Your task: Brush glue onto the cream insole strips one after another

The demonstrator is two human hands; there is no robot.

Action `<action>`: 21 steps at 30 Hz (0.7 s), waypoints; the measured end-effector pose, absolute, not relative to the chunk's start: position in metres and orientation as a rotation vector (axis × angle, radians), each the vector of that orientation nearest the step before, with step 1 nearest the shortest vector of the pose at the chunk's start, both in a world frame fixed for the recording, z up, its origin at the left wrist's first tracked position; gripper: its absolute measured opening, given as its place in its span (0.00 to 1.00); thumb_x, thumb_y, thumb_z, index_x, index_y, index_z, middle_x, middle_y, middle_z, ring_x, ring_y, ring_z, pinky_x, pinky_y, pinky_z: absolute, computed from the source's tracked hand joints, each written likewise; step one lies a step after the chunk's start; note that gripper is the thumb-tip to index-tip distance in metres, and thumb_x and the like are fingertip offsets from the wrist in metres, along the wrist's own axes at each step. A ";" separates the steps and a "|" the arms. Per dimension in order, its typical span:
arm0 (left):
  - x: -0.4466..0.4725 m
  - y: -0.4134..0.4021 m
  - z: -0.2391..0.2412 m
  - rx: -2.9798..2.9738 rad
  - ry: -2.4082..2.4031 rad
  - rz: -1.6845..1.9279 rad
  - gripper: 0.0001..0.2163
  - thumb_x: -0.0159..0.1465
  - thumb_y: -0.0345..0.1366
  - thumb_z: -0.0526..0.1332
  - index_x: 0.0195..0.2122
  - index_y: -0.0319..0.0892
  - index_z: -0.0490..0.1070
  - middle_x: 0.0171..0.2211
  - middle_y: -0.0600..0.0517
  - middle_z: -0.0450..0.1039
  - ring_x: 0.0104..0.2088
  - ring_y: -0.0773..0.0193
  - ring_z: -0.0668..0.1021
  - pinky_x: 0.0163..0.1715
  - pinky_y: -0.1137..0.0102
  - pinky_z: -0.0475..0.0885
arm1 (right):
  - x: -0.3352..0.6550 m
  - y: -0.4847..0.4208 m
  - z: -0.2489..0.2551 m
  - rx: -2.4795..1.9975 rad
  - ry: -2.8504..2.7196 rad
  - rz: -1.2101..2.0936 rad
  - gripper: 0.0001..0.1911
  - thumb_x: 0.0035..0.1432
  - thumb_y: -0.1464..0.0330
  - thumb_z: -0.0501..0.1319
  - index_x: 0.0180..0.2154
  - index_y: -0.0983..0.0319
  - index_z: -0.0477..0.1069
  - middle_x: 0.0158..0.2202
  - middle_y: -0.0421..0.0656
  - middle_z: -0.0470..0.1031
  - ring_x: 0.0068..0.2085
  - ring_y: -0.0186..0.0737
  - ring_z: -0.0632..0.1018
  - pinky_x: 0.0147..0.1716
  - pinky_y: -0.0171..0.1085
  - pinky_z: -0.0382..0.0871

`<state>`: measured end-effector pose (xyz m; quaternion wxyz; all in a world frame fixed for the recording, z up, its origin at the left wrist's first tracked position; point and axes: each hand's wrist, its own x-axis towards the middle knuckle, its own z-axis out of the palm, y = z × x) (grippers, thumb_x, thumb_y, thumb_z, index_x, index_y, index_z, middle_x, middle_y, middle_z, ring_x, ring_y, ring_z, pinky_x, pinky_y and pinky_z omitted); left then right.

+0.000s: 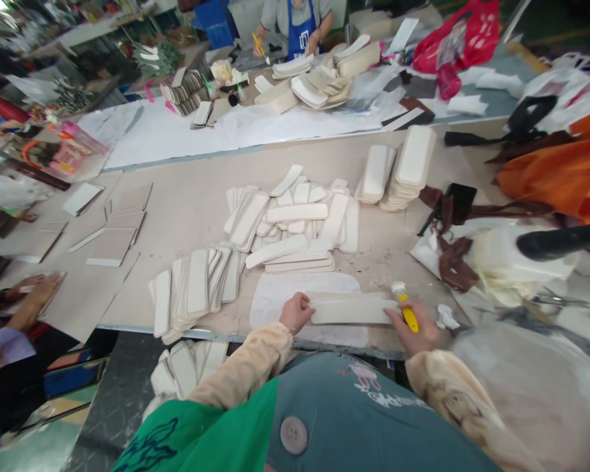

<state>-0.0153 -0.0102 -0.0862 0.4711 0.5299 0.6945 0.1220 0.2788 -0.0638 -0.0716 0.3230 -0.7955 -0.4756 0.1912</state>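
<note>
A long white padded strip [351,309] lies flat on a pale work mat [275,295] at the near edge of the table. My left hand [295,312] pinches the strip's left end, fingers closed on it. My right hand [413,324] is closed round a yellow-handled brush [406,308] whose whitish tip points up, right beside the strip's right end. Just beyond the mat lies a loose heap of similar white strips [295,219], and a fanned row of them [194,288] sits to the left of the mat.
Two neat stacks of strips [403,167] stand further back. Brown scraps and a black piece [452,216] lie at the right. Grey card sheets [120,223] lie at the left. A person in a blue apron [299,26] works across the table; another person's arm [24,298] shows at the left.
</note>
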 end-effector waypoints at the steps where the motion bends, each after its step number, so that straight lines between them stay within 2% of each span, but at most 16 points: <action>1: -0.014 -0.007 -0.085 1.335 1.729 0.278 0.11 0.55 0.28 0.64 0.38 0.42 0.67 0.25 0.59 0.72 0.29 0.68 0.76 0.35 0.73 0.68 | 0.278 -0.059 -0.073 -2.071 -1.285 0.483 0.30 0.51 0.40 0.58 0.38 0.59 0.70 0.31 0.42 0.73 0.26 0.37 0.71 0.28 0.37 0.64; 6: -0.010 -0.001 -0.081 1.414 1.810 0.179 0.12 0.57 0.29 0.63 0.42 0.42 0.66 0.27 0.56 0.75 0.32 0.64 0.78 0.37 0.71 0.67 | 0.281 -0.043 -0.087 -2.041 -1.452 0.395 0.28 0.56 0.42 0.54 0.38 0.60 0.70 0.24 0.40 0.70 0.22 0.36 0.69 0.25 0.35 0.61; 21: -0.012 0.000 -0.081 1.450 1.832 0.099 0.13 0.57 0.31 0.65 0.43 0.42 0.67 0.28 0.56 0.77 0.33 0.64 0.79 0.37 0.71 0.68 | 0.286 -0.045 -0.110 -2.154 -1.660 0.307 0.21 0.61 0.51 0.52 0.40 0.60 0.70 0.25 0.43 0.73 0.25 0.42 0.73 0.26 0.37 0.62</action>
